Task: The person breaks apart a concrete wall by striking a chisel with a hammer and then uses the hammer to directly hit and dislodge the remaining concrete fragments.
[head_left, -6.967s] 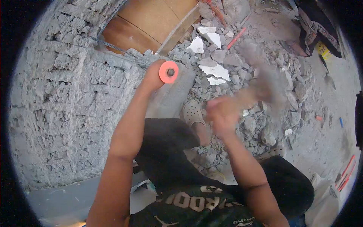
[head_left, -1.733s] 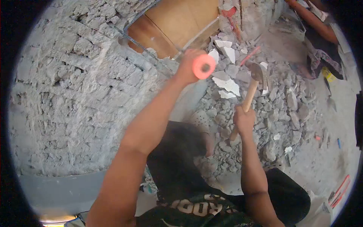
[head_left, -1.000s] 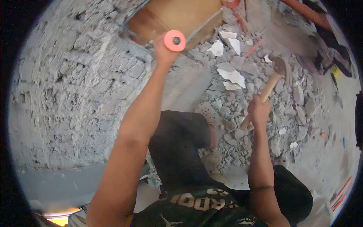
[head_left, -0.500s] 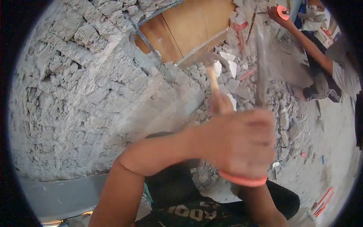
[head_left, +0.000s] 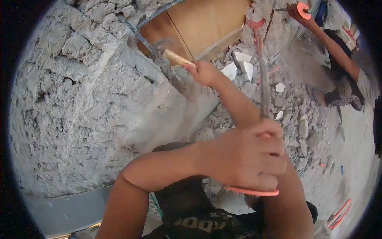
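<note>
My left hand (head_left: 248, 157) is wrapped round a long metal chisel (head_left: 264, 85), its orange guard (head_left: 254, 192) below the fist. The shaft points up over the rubble, its far end near a red-marked piece of concrete (head_left: 256, 24). Further up and to the left, my right hand (head_left: 205, 73) grips the pale wooden handle of a hammer (head_left: 179, 59). The hammer head is blurred, in front of the brown panel (head_left: 199, 24) near a ribbed metal bar (head_left: 145, 40). A rough grey concrete mass (head_left: 91, 103) fills the left side.
Broken concrete and white fragments (head_left: 243, 65) lie beyond my arms. At the upper right, a co-worker's hand (head_left: 296, 15) holds a tool with an orange guard (head_left: 304, 11). Red-handled objects (head_left: 340, 215) lie at the lower right, and a grey ledge (head_left: 71, 215) at the lower left.
My right hand and the hammer have moved up and left, from above the rubble to the edge of the brown panel. The chisel in my left hand has shifted slightly left.
</note>
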A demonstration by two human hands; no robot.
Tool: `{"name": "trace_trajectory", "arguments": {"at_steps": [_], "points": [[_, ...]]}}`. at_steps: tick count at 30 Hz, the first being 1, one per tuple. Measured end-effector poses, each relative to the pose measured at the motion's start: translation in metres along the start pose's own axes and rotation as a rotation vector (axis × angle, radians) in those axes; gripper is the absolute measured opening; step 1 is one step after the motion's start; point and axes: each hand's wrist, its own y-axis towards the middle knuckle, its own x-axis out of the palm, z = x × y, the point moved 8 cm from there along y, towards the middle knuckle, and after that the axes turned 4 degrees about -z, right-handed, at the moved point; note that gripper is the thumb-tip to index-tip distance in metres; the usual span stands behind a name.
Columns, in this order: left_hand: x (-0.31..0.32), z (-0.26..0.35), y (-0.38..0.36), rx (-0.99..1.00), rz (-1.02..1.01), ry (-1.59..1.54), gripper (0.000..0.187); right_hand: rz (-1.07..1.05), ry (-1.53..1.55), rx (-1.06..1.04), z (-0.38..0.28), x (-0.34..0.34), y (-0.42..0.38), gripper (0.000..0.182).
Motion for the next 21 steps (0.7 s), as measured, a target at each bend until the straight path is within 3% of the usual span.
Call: {"name": "trace_trajectory", "arguments": {"at_steps": [5,7,9,11,13,15,17,18,21], "points": [[-0.029,0.002,-0.041,-0.047,-0.010,0.061,0.015,0.197,-0.120,-0.093,0.013,0.002,-0.001,0.056],[-0.044,0.008,-0.054,-0.073,0.021,0.080,0.015,0.262,-0.100,0.145,0.074,-0.010,-0.012,0.058],[-0.056,0.013,-0.054,-0.068,0.050,0.078,0.017,0.117,-0.296,0.298,0.135,-0.028,-0.050,0.059],[-0.062,0.022,-0.042,0.013,0.049,0.112,0.017,0.280,-0.232,0.417,0.159,-0.036,-0.120,0.060],[-0.057,0.028,-0.034,0.075,0.067,0.146,0.017,0.365,0.105,0.362,0.161,-0.012,-0.173,0.060],[-0.037,0.030,-0.026,0.115,-0.033,0.149,0.017,0.389,-0.073,0.418,0.162,0.007,-0.171,0.057],[-0.025,0.031,-0.024,0.138,-0.076,0.071,0.015,0.504,0.166,0.244,0.095,0.001,-0.168,0.041],[-0.022,0.032,-0.024,0.134,-0.102,0.042,0.015,0.517,0.172,0.243,0.080,-0.007,-0.157,0.041],[-0.013,0.032,-0.023,0.094,-0.099,-0.028,0.014,0.456,0.219,-0.134,0.026,-0.017,-0.121,0.037]]}}
